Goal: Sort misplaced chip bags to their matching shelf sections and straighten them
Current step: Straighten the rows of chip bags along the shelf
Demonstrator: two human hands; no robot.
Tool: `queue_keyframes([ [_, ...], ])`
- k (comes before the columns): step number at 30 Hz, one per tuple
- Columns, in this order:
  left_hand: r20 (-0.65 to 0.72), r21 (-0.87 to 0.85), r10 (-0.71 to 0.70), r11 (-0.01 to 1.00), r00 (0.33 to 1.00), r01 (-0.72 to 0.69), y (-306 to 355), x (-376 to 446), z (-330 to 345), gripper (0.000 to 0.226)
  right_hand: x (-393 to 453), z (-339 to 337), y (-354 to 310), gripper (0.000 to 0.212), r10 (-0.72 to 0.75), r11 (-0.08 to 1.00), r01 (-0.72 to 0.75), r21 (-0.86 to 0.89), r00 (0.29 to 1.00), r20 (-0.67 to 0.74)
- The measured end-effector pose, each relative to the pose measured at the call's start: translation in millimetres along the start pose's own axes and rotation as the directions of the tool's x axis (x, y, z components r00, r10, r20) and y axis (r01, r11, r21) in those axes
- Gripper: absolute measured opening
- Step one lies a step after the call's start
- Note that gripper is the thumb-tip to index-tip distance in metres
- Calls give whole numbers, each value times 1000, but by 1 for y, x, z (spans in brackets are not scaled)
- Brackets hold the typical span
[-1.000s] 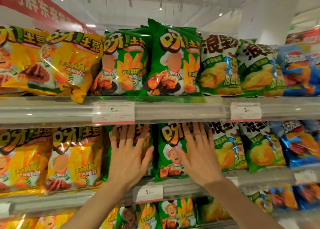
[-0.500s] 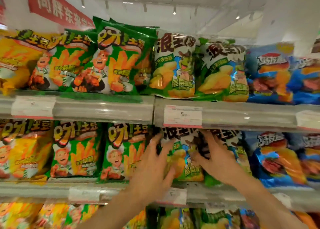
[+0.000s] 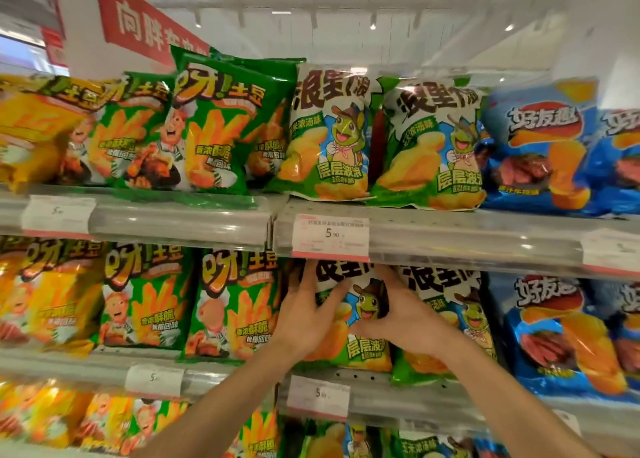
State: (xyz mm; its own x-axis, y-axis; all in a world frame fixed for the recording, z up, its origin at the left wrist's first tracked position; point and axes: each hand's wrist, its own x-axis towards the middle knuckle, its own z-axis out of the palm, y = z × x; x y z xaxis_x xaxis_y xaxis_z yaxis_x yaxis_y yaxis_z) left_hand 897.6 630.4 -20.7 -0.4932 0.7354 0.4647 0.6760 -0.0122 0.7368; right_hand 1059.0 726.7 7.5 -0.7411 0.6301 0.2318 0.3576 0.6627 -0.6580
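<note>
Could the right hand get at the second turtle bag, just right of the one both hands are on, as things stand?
Probably yes. The right hand lies on the turtle bag on the middle shelf, and the second turtle bag stands right beside it, front uncovered, with nothing between. The left hand is at the far side.

Red banner w/ white characters top left; white price tag on shelf rail.
</note>
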Motion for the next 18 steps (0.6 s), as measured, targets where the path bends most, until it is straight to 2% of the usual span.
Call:
queue_keyframes([
  [5, -52, -40, 51, 998, 997, -53, -6, 4, 8, 68, -3, -4, -3, 107, 29, 1000, -29, 1, 999, 17],
  [8, -66, -84, -14, 996, 998, 8, -6, 8, 11, 64, -3, -5, -6, 104, 67, 998, -66, -22, 997, 47],
  [10, -68, -196, -73, 979, 995, 59, -5, 8, 12, 57, -3, -5, -7, 93, 74, 997, -74, 1, 995, 61],
  [12, -65, -299, -137, 948, 988, 112, -1, 7, 15, 51, -2, 0, -9, 71, 97, 991, -96, 91, 995, -7],
  [14, -75, -324, -201, 931, 977, 167, 4, 7, 15, 50, 3, 12, -15, 52, 129, 971, -92, 219, 979, -159],
  [16, -79, -269, -266, 934, 961, 236, 7, 9, 16, 49, 10, 25, -19, 49, 149, 950, -59, 307, 949, -278],
  [18, -107, -319, -342, 901, 934, 294, 6, 13, 19, 47, 19, 37, -22, 51, 187, 922, -46, 384, 922, -338],
])
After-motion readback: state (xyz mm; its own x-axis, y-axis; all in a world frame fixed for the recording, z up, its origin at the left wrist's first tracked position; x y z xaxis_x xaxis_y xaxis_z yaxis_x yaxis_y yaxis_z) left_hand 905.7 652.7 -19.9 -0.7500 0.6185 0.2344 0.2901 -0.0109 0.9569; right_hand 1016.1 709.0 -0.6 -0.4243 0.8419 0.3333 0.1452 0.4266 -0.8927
